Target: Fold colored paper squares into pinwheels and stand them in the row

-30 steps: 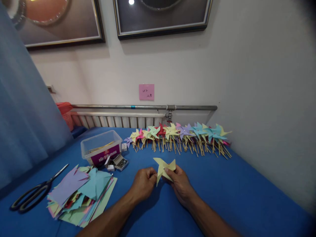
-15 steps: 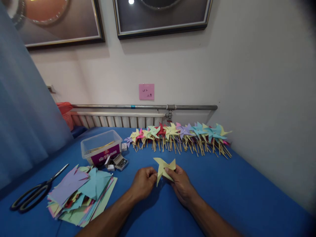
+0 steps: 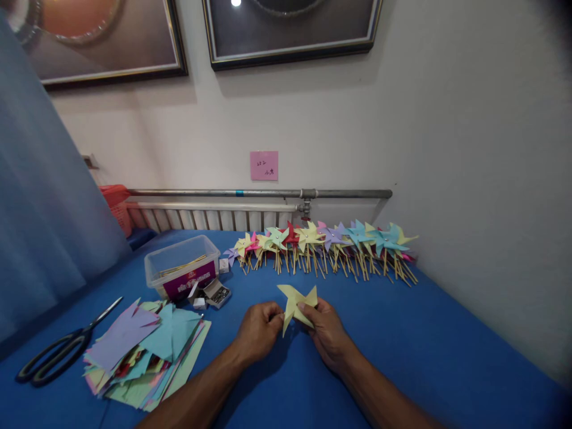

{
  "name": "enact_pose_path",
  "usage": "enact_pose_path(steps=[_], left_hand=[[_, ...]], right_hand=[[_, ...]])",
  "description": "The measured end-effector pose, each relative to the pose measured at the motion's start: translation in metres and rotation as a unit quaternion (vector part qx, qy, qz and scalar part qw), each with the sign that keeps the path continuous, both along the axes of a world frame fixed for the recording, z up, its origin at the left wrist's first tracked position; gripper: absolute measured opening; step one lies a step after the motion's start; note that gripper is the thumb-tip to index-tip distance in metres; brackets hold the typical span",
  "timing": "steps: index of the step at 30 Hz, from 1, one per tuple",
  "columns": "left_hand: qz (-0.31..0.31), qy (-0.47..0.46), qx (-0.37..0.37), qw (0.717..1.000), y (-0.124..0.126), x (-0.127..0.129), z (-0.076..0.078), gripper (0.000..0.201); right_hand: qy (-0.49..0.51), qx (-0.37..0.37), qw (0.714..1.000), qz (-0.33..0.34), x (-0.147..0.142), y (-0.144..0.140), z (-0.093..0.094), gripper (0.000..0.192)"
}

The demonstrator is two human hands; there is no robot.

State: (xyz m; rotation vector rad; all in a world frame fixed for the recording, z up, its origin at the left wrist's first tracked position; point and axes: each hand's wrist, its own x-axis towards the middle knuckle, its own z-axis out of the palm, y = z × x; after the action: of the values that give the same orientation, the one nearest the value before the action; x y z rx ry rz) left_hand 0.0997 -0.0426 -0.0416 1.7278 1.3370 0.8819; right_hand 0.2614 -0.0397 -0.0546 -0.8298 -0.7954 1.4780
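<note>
A pale yellow paper pinwheel (image 3: pixel 295 301) is held just above the blue table (image 3: pixel 402 345) between both hands. My left hand (image 3: pixel 258 329) pinches its left lower edge with closed fingers. My right hand (image 3: pixel 326 330) grips its right side, thumb pressed near the centre. A row of finished pinwheels on wooden sticks (image 3: pixel 326 247), in yellow, pink, purple, red and teal, lies along the back of the table.
A stack of cut coloured paper (image 3: pixel 143 351) lies at the left front, black scissors (image 3: pixel 58 351) further left. A clear plastic box (image 3: pixel 181 271) with sticks and small pin boxes (image 3: pixel 212 293) stand behind the paper. A radiator and pipe (image 3: pixel 259 194) run along the wall.
</note>
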Motion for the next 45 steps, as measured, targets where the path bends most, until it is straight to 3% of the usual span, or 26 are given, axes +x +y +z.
enact_pose_path(steps=[12,45], left_hand=[[0.034,0.072,0.043,0.996,-0.007,0.006,0.004,0.019],[0.042,0.107,0.08,0.99,-0.013,0.011,0.004,0.019]], right_hand=[[-0.027,0.023,0.999,-0.027,-0.001,0.003,-0.005,0.031],[-0.054,0.032,0.997,-0.052,-0.001,0.005,-0.01,0.028]])
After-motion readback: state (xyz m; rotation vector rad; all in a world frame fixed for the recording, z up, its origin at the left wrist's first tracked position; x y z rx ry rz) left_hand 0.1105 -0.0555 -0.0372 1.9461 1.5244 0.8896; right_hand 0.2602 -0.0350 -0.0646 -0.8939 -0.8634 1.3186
